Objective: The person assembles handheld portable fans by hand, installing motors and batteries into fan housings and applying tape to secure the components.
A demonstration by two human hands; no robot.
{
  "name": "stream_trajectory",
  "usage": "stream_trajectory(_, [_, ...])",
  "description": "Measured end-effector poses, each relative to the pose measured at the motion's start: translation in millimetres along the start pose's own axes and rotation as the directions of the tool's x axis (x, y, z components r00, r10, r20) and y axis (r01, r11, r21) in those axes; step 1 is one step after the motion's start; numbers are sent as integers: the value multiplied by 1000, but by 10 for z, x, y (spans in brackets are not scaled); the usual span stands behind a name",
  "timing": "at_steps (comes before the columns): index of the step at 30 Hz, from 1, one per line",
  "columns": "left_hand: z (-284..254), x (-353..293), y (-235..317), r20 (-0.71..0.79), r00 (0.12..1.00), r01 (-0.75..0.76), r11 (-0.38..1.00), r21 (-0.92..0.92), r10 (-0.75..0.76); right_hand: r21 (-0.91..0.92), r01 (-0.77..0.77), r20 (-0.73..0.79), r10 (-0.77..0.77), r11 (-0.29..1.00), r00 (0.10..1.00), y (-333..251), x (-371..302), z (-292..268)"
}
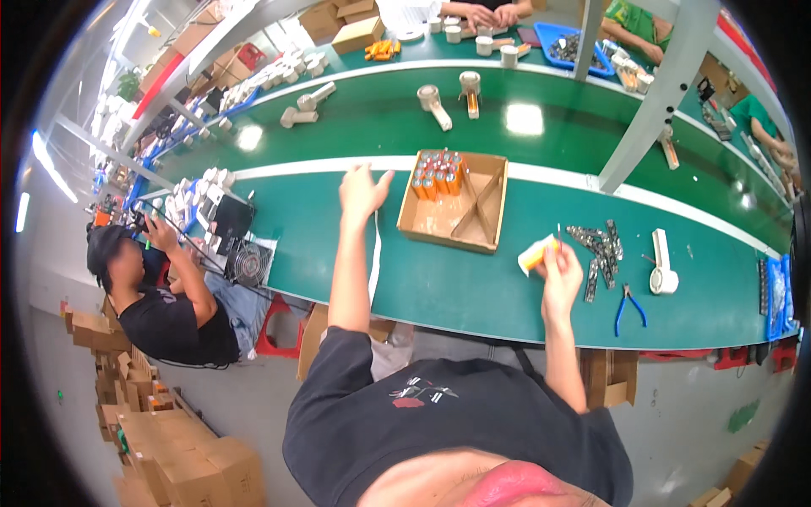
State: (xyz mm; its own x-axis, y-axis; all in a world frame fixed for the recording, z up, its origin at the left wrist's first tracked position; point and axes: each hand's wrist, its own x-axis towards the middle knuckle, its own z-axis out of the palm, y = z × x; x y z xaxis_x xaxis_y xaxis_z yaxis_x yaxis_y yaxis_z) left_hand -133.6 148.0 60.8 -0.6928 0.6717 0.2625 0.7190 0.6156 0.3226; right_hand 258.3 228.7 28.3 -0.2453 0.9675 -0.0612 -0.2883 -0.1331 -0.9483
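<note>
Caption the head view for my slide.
Right hand holds a yellow-and-white piece; left hand is beside a cardboard box of orange cylinders on a green bench.

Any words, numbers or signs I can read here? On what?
No text reads clearly.
Black T-shirt with a red and white print: too small to read.
Orange cylinders in the brown cardboard box: any print is too small.
Small yellow-and-white piece in the right hand: too blurred to tell.

Yellow-and-white piece [535,254], orange cylinders [440,180], brown carton [448,242], green tabletop [473,291]
</note>
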Motion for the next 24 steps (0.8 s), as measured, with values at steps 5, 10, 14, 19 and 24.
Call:
stream_trajectory(5, [699,1322,1161,384,921,71,944,-323,62,13,36,-35,-36,999,999,249,-385,-424])
stream_trajectory(10, [1590,1853,1403,335,862,458,868,-192,-380,-92,124,9,-123,988,992,350,-419,-439])
stream_trajectory(14, [1774,2007,1400,263,822,569,753,-331,-505,-81,174,-8,-176,981,984,367,-429,-416])
stream_trajectory(19, [1220,2059,975,627,778,624,51,-779,53,-64,176,-8,-177,982,984,320,-445,-398])
stream_trajectory(24, [156,890,1368,-9,999,7,351,-936,-43,-71,150,-6,-151,986,988,320,-429,-454])
